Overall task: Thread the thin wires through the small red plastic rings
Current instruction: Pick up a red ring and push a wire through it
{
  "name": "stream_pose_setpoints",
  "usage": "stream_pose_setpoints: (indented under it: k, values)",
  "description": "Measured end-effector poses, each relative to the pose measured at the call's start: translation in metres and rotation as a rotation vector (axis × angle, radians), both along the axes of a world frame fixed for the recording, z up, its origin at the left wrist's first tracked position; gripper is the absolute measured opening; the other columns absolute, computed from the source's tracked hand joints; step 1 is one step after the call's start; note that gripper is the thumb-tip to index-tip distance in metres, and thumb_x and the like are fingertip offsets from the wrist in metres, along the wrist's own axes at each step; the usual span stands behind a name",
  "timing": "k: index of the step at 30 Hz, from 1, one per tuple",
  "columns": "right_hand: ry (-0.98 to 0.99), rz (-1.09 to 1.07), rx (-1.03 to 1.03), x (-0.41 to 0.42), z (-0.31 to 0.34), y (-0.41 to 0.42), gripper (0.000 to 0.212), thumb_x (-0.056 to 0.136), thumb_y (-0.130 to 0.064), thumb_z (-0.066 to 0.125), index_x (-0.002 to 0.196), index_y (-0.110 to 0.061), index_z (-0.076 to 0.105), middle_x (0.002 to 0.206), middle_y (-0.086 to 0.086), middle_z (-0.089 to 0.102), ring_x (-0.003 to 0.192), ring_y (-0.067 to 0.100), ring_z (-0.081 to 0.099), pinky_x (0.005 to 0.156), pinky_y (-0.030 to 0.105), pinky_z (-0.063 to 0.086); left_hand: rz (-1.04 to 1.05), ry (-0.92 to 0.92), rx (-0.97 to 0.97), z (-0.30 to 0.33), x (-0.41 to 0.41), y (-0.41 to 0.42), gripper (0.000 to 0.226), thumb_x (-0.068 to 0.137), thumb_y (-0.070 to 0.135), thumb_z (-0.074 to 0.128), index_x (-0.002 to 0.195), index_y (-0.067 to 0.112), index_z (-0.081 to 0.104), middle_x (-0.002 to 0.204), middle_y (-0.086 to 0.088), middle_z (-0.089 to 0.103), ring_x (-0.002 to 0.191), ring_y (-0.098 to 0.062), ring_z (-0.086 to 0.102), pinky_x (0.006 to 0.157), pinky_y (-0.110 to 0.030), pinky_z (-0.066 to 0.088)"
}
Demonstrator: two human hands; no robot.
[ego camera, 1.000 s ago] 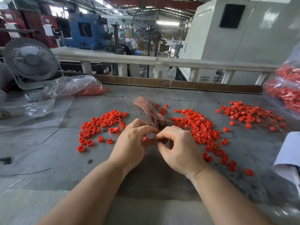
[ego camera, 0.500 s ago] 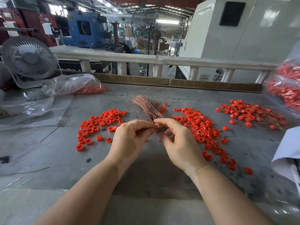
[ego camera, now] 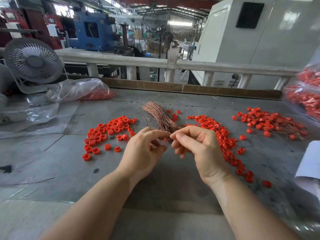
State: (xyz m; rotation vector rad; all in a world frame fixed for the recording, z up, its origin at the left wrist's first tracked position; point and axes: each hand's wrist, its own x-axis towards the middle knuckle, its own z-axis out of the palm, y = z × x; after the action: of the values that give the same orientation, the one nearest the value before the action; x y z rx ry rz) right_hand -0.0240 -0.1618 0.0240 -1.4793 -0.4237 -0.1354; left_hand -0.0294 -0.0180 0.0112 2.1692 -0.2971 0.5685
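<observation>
Grey table [ego camera: 57,170] work: left hand [ego camera: 143,153] and right hand [ego camera: 199,149], grips pinched at the copper wire bundle [ego camera: 161,116], appear to be selecting one wire; next, align a red ring [ego camera: 167,139].

Grey bench [ego camera: 173,196] carrying loose parts.
Red rings [ego camera: 107,132], wires [ego camera: 161,116], a bag [ego camera: 78,90] and fan [ego camera: 32,64] are lying on it.

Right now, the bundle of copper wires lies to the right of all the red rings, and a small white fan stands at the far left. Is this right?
Not quite. In the head view, the bundle of copper wires lies between red rings on its left and more on its right. The small white fan does stand at the far left.
</observation>
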Motion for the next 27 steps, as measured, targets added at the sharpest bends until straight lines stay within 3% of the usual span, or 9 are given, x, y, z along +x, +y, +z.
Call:
stream_pose_setpoints:
  k: [3, 7, 11, 14, 17, 20, 24, 27]
  values:
    - [0.081, 0.160, 0.087, 0.000, 0.001, -0.002, 0.019, 0.076, -0.015, 0.054, 0.069, -0.006, 0.069, 0.059, 0.008, 0.063, 0.049, 0.014, 0.055, 0.044, 0.019, 0.041, -0.075, -0.035, 0.072, 0.000, -0.002, -0.001, 0.020, 0.074, 0.004, 0.075, 0.092, 0.010, 0.074, 0.084, 0.005, 0.056, 0.066, 0.002, 0.052, 0.064, -0.003, 0.038]
    - [0.109, 0.268, 0.048, 0.000, -0.001, -0.001, 0.021, 0.077, -0.017, 0.054, 0.070, -0.008, 0.071, 0.061, 0.009, 0.064, 0.050, 0.016, 0.057, 0.045, 0.020, 0.043, -0.111, -0.095, 0.105, -0.002, -0.002, 0.002, 0.010, 0.072, -0.002, 0.075, 0.079, 0.006, 0.073, 0.081, -0.002, 0.058, 0.066, 0.000, 0.052, 0.062, -0.006, 0.039]
    - [0.106, 0.256, 0.074, -0.001, 0.001, -0.001, 0.020, 0.076, -0.016, 0.054, 0.077, -0.012, 0.073, 0.071, 0.008, 0.068, 0.048, 0.014, 0.055, 0.044, 0.019, 0.041, -0.092, -0.146, 0.079, -0.003, 0.000, 0.001, 0.010, 0.074, 0.001, 0.074, 0.068, 0.007, 0.069, 0.070, 0.008, 0.053, 0.059, -0.004, 0.050, 0.059, -0.006, 0.036]
    - [0.078, 0.085, 0.077, 0.002, 0.001, -0.004, 0.019, 0.078, -0.015, 0.054, 0.086, -0.017, 0.071, 0.084, 0.003, 0.070, 0.044, 0.010, 0.050, 0.043, 0.019, 0.039, -0.052, -0.077, -0.111, 0.000, 0.001, 0.000, 0.015, 0.074, 0.002, 0.073, 0.076, 0.017, 0.074, 0.070, 0.009, 0.062, 0.065, -0.003, 0.057, 0.065, -0.011, 0.044]
    - [0.042, -0.011, -0.114, 0.003, -0.002, -0.002, 0.030, 0.087, 0.002, 0.053, 0.095, -0.024, 0.067, 0.091, 0.004, 0.069, 0.045, 0.010, 0.051, 0.043, 0.020, 0.040, -0.109, 0.050, -0.430, 0.005, -0.001, -0.001, 0.029, 0.076, -0.005, 0.068, 0.072, 0.023, 0.070, 0.064, 0.005, 0.069, 0.060, -0.004, 0.062, 0.062, -0.015, 0.050]
    - [-0.012, 0.011, -0.342, 0.002, -0.007, 0.004, 0.039, 0.086, 0.005, 0.052, 0.097, -0.030, 0.065, 0.085, -0.002, 0.069, 0.054, 0.011, 0.059, 0.046, 0.022, 0.044, -0.189, 0.077, -0.597, 0.009, -0.004, -0.001, 0.022, 0.079, -0.007, 0.064, 0.075, 0.014, 0.070, 0.067, 0.001, 0.071, 0.062, -0.007, 0.065, 0.060, -0.013, 0.051]
    - [-0.134, -0.120, -0.429, 0.005, -0.009, 0.002, 0.023, 0.086, -0.006, 0.062, 0.083, -0.028, 0.067, 0.063, -0.011, 0.064, 0.052, 0.001, 0.055, 0.050, 0.013, 0.039, -0.199, 0.118, -0.741, 0.010, -0.003, 0.000, 0.015, 0.081, -0.002, 0.061, 0.077, 0.010, 0.069, 0.065, -0.002, 0.070, 0.062, -0.008, 0.066, 0.060, -0.016, 0.052]
    - [-0.197, -0.230, -0.499, 0.007, -0.012, 0.000, 0.011, 0.085, -0.012, 0.064, 0.080, -0.021, 0.069, 0.059, -0.013, 0.060, 0.054, 0.000, 0.051, 0.057, 0.018, 0.042, -0.183, 0.136, -0.873, 0.010, -0.001, 0.002, 0.017, 0.078, 0.001, 0.063, 0.071, 0.015, 0.071, 0.063, -0.001, 0.068, 0.061, -0.009, 0.064, 0.060, -0.018, 0.053]
